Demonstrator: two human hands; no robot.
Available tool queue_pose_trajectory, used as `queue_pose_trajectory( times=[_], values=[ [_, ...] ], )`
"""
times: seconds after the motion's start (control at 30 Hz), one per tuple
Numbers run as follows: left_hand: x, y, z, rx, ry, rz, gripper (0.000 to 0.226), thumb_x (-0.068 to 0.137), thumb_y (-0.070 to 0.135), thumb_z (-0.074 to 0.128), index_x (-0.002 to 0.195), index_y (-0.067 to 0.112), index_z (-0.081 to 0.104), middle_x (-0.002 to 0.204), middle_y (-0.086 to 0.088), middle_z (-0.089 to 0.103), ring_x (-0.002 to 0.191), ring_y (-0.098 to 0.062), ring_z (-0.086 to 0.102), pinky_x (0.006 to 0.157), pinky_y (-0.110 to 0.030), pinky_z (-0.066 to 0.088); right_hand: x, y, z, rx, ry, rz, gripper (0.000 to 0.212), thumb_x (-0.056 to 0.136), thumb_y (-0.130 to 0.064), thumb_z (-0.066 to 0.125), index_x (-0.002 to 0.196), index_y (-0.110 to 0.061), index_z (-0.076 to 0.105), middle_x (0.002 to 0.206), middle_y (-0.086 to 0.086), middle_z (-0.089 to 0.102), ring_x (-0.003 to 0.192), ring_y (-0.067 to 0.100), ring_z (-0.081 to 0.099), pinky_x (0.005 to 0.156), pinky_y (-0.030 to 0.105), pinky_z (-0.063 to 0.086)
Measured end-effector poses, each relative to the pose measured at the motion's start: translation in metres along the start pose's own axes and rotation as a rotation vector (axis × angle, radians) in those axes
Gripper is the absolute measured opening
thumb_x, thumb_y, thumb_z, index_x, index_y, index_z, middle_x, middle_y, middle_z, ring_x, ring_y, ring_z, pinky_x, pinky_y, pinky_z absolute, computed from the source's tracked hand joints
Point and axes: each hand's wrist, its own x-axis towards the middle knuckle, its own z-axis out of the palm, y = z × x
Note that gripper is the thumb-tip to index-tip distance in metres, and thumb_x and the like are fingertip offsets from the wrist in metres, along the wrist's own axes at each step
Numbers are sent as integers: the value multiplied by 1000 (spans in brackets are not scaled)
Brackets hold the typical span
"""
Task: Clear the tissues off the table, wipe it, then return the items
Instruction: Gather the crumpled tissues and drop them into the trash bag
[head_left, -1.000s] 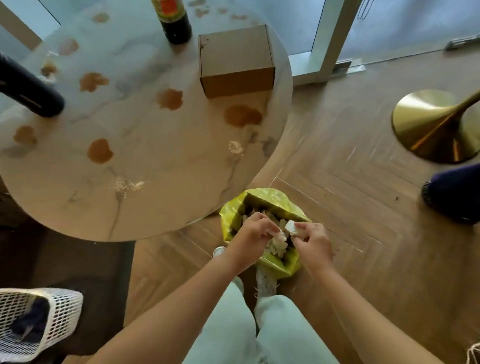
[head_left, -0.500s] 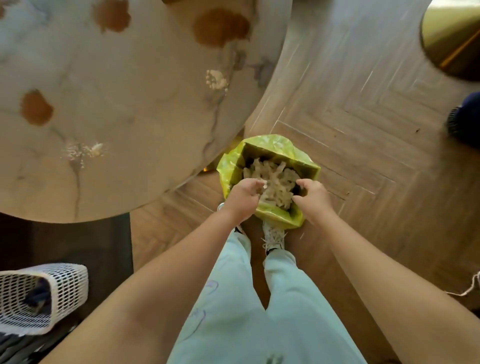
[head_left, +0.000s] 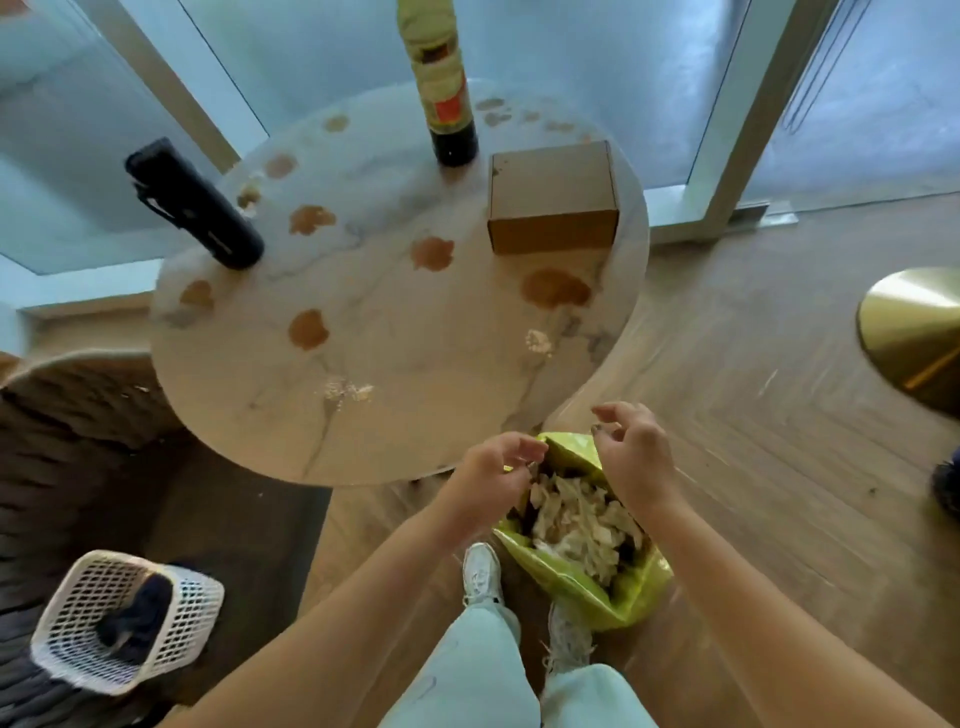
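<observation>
Tissues (head_left: 576, 512), crumpled and pale, fill the small bin with the yellow-green bag (head_left: 582, 587) that stands on the wooden floor just off the near edge of the round marble table (head_left: 395, 332). Both hands hang over the bin's mouth, apart from the tissues: the left hand (head_left: 496, 475) and the right hand (head_left: 631, 452) each have loosely curled fingers, and neither grip holds anything. On the table stand a dark bottle (head_left: 447, 98), a black flask (head_left: 195, 205) and a cardboard box (head_left: 553, 200), among brown stains (head_left: 556, 288) and two small patches of crumbs (head_left: 348, 389). A white mesh basket (head_left: 124, 618) sits on the dark rug at lower left.
</observation>
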Motion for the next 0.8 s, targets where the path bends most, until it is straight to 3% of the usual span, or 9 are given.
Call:
queue_pose_trajectory(
  times=[0.13, 0.23, 0.33, 0.43, 0.57, 0.7, 0.8],
  values=[
    [-10, 18, -44, -54, 156, 22, 27, 85, -10, 52, 106, 4, 62, 98, -3, 63, 81, 7, 59, 82, -10, 47, 25, -60, 8, 20, 24, -182, 26, 84, 5, 56, 107, -2, 65, 106, 11, 60, 86, 12, 54, 79, 11, 39],
    [-17, 17, -87, -19, 301, 34, 26, 87, -3, 55, 104, 15, 62, 99, 2, 64, 91, -7, 61, 84, -8, 45, 40, -101, 23, 52, -27, -281, 26, 84, 5, 57, 106, -4, 65, 105, 7, 59, 88, 14, 57, 80, 16, 44],
    [-25, 6, -130, 35, 420, 16, 26, 88, 1, 55, 105, 20, 62, 97, 10, 62, 91, -2, 60, 83, -5, 43, 54, -132, 44, 50, -82, -323, 28, 84, 3, 56, 107, -8, 65, 106, 3, 58, 86, 12, 57, 80, 19, 46],
    [-32, -14, -170, 64, 532, -14, 25, 89, 1, 55, 108, 16, 62, 96, 11, 62, 88, 6, 57, 81, -3, 43, 69, -158, 68, 38, -155, -369, 28, 85, 4, 55, 109, -7, 64, 104, 1, 54, 83, 10, 54, 73, 9, 39],
    [-30, -49, -225, 95, 613, -72, 24, 90, 4, 54, 111, 14, 60, 99, 7, 62, 91, 0, 58, 80, -1, 42, 99, -189, 112, 45, -179, -408, 25, 83, 5, 59, 104, -5, 65, 103, 4, 56, 80, 11, 53, 69, -1, 40],
    [-2, -80, -289, 56, 619, -123, 26, 90, 2, 54, 110, 18, 60, 101, 7, 63, 97, -5, 59, 82, -3, 41, 143, -226, 165, 44, -157, -389, 25, 81, 3, 61, 102, -9, 67, 102, 2, 56, 67, 1, 49, 63, 7, 41],
    [29, -104, -344, 43, 632, -154, 26, 89, 1, 55, 106, 20, 61, 101, 5, 64, 97, -8, 60, 81, -5, 40, 176, -259, 206, -1, -162, -365, 24, 84, -3, 60, 106, -12, 66, 102, -3, 54, 68, 2, 50, 70, 16, 41]
  ],
)
